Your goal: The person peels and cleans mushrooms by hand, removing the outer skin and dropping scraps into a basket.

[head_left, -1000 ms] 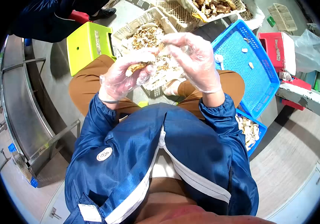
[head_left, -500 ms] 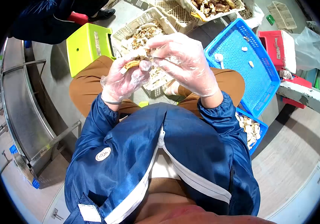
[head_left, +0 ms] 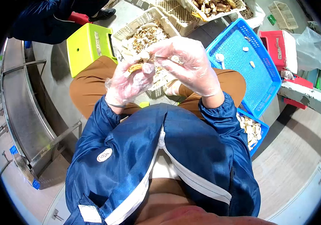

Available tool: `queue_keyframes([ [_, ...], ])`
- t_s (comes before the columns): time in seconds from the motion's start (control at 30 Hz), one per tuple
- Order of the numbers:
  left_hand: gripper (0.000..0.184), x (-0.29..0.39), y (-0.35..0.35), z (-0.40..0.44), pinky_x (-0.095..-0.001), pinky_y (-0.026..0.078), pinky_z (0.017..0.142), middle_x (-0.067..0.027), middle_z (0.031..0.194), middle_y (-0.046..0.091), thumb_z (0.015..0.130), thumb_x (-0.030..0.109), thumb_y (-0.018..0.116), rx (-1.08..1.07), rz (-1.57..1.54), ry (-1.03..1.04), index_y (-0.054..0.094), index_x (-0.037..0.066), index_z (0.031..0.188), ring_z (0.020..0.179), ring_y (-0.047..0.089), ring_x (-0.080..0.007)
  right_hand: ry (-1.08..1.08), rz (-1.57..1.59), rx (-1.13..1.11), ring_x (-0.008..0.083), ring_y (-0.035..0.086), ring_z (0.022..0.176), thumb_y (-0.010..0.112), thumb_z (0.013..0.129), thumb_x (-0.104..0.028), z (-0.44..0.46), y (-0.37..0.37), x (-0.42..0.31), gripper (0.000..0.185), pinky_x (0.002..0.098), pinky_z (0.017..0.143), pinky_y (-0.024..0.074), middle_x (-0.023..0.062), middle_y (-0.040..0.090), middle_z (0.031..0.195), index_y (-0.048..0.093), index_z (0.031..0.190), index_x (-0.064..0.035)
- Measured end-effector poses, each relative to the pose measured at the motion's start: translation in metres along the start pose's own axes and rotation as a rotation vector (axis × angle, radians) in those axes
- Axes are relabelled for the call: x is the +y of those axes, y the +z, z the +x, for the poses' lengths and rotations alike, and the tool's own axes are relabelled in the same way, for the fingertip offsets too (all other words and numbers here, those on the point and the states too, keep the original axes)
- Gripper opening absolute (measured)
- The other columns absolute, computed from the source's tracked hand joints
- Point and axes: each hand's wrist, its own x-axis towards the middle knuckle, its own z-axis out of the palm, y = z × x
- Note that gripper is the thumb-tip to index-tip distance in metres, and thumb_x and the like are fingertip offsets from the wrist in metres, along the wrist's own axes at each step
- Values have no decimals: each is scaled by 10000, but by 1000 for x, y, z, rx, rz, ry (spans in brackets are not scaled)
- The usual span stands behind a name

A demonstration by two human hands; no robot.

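My left hand, in a clear plastic glove, is closed around a brown-and-white mushroom. Beside it, my gloved right hand is closed on a small knife, of which only a thin strip of blade shows by the fingertips. The two hands almost meet at the mushroom's upper end, and fingers hide part of it. Behind and below them stands a cream crate with mushroom scraps in it.
To the right, a blue perforated tray carries a white spoon and a few pieces; a blue crate with cut mushrooms sits under its near end. A lime stool, red stool and metal rack stand around. Another person is at upper left.
My left hand has shifted slightly right and down with the mushroom. My right hand has turned a little, its fingers drawn closer together. The crates and tray stay put.
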Motion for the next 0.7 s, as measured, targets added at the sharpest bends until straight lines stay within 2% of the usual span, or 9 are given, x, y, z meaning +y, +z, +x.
queue_keyframes([
  [0.13,330,6,-5,-2,-285,499,624,-103,931,676,1064,280,597,36,69,0,663,1,1226,657,575,-147,-15,59,-14,288,764,910,787,866,-43,0,0,3,142,368,811,600,125,795,1029,715,974,12],
  [0.27,294,0,13,-2,-284,458,546,-52,816,618,1078,297,528,210,100,13,655,35,1040,592,534,-141,-46,41,-14,285,761,885,792,879,-65,-1,-2,9,150,371,792,597,128,788,994,729,997,2],
  [0.37,316,4,-4,-6,-273,473,628,-88,915,664,1066,289,580,74,104,-18,664,22,1214,687,582,-136,69,106,-41,282,760,882,785,894,-71,-3,0,7,144,373,781,596,134,781,971,740,1014,-7],
  [0.5,308,10,3,-11,-280,467,608,-83,909,662,1047,286,588,97,375,13,686,19,1164,692,585,-146,211,328,-132,183,740,968,739,949,-43,-5,-5,5,108,319,867,576,115,786,1048,739,1036,21],
  [0.53,263,17,0,-11,-268,475,621,-86,942,676,1023,225,671,53,292,-55,689,-4,1152,731,618,-140,242,324,-106,172,732,966,744,949,-48,-5,-6,5,109,314,867,572,108,786,1056,740,1036,18],
  [0.6,257,18,2,-15,-259,482,647,-88,987,679,995,150,727,13,694,140,681,-19,1182,763,623,-124,302,317,-55,149,715,961,753,950,-59,-2,-9,5,113,306,866,565,94,785,1072,741,1037,13],
  [0.63,282,21,7,-15,-258,487,668,-89,1027,675,972,79,753,-39,755,131,669,-23,1220,788,614,-113,333,314,-29,138,707,959,757,950,-64,-1,-10,5,115,301,866,561,86,785,1080,741,1037,11],
  [0.67,336,23,13,-14,-257,492,690,-89,1068,671,948,9,780,-93,815,125,656,-28,1259,813,606,-103,329,233,35,135,704,977,753,956,-67,1,-11,9,99,299,870,559,91,781,1094,739,1023,4],
  [0.7,346,24,11,-15,-254,489,695,-84,1067,670,953,8,774,-92,790,149,650,-24,1274,816,598,-98,274,57,45,154,713,982,761,936,-53,3,-17,10,88,307,872,562,100,771,1089,731,1004,-5],
])
